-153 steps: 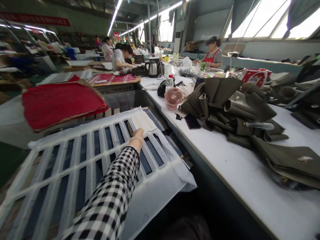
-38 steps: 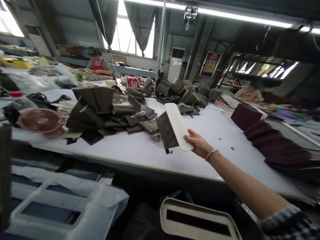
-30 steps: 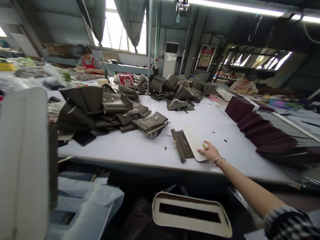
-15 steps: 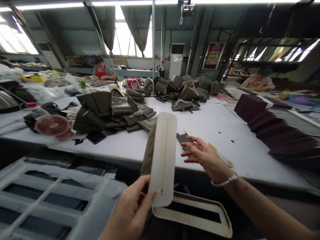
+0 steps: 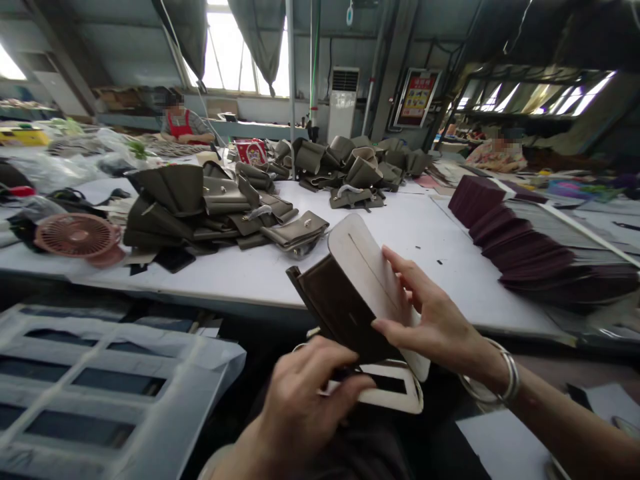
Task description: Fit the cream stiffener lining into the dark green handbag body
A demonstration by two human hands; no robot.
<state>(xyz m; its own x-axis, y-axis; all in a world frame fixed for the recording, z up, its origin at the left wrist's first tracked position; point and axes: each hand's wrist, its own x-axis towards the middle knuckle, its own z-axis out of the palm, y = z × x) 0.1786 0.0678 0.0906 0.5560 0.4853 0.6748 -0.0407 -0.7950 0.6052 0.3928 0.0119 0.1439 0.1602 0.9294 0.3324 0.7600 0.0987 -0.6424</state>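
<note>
A dark brown leather bag piece is held tilted in front of me, with a pale stiff panel along its right side. My right hand grips this piece, thumb on the brown face and fingers over the pale panel. Lower down, my left hand is closed at the bottom edge, pinching a dark part of the same piece; its fingertips partly cover what they hold. Below both hands shows a cream-rimmed piece with a dark slot, partly hidden.
Grey-brown leather bags lie heaped on the white table, beside a pink fan. Dark maroon stacked pieces stand to the right. A pale slatted rack is at lower left. Two people sit farther back.
My right hand has come from the open air onto the piece. The piece has turned, showing its brown face, and my left hand has shifted its grip to the bottom edge. The view has swung right.
</note>
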